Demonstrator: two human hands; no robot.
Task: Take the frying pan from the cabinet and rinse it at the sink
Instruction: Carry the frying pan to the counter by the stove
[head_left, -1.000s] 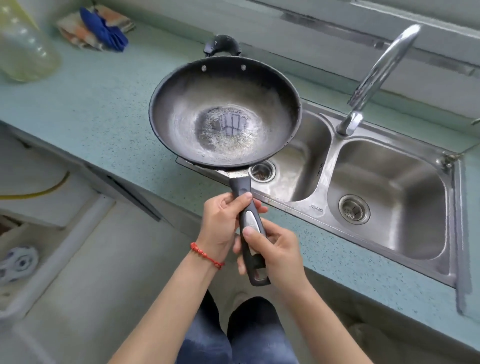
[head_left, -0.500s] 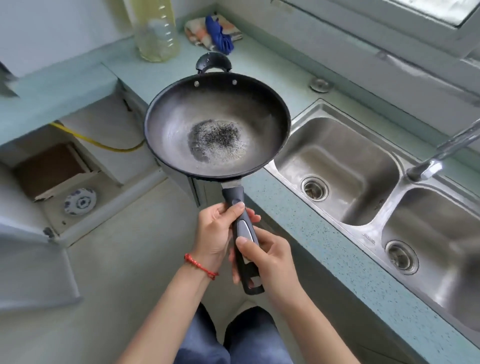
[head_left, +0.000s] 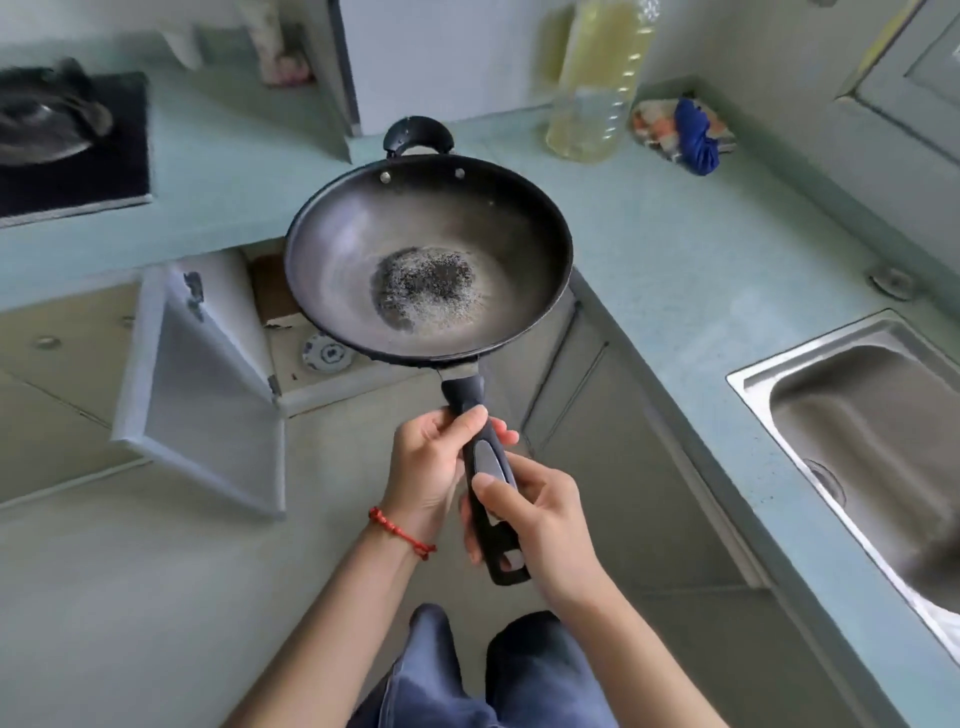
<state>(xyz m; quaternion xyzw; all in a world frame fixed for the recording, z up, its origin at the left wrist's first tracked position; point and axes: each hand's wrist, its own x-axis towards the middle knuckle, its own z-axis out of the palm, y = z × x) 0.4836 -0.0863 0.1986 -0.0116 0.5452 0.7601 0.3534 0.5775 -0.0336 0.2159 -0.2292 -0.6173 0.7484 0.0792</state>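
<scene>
A black frying pan (head_left: 431, 260) with a worn, speckled middle is held level in the air, over the corner of the counter and the open cabinet (head_left: 291, 332) below. My left hand (head_left: 431, 462) grips the upper part of its long black handle. My right hand (head_left: 535, 519) grips the handle lower down, near its end. The steel sink (head_left: 852, 415) lies at the right edge, well apart from the pan. No tap is in view.
The cabinet door (head_left: 202, 384) stands open at the left, with a small patterned dish (head_left: 324, 353) inside. A large oil bottle (head_left: 597, 83) and a blue and orange cloth (head_left: 685, 132) stand on the teal counter (head_left: 675, 249). A stove with a pot (head_left: 47, 124) is at the far left.
The pan has swung left, away from the sink basin and back over the counter corner and open cabinet. Both hands kept their grip on the handle.
</scene>
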